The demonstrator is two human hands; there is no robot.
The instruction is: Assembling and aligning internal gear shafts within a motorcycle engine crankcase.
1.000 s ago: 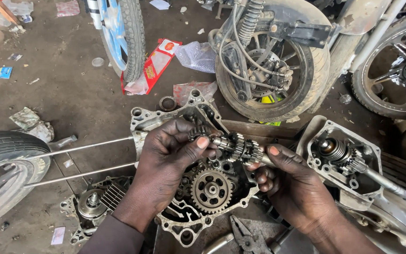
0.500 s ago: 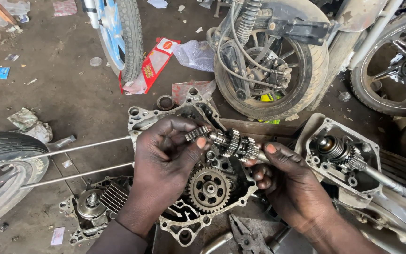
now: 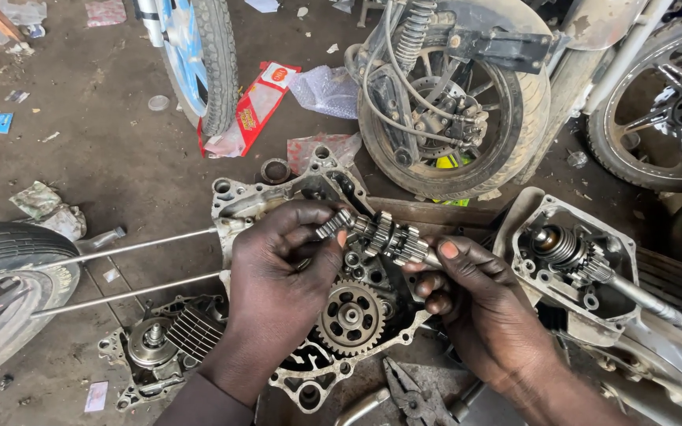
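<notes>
1. The left hand [image 3: 282, 272] and the right hand [image 3: 475, 304] hold 1 gear shaft [image 3: 376, 234] between them, just above the open engine case [image 3: 309, 371]. The left fingers are closed around its left end; the right thumb and fingers pinch its right end.
2. The case already lies open, and 1 large gear [image 3: 349, 317] sits in it just below the hands. The shaft is not seated in the case, so this step seems unfinished.
3. To the right of the right hand lies a second case half [image 3: 621, 260] with its own shaft inside.
4. The hands hide the bearing holes under the shaft. The pliers [image 3: 406, 392] below the right hand are cut off at the edge.
</notes>
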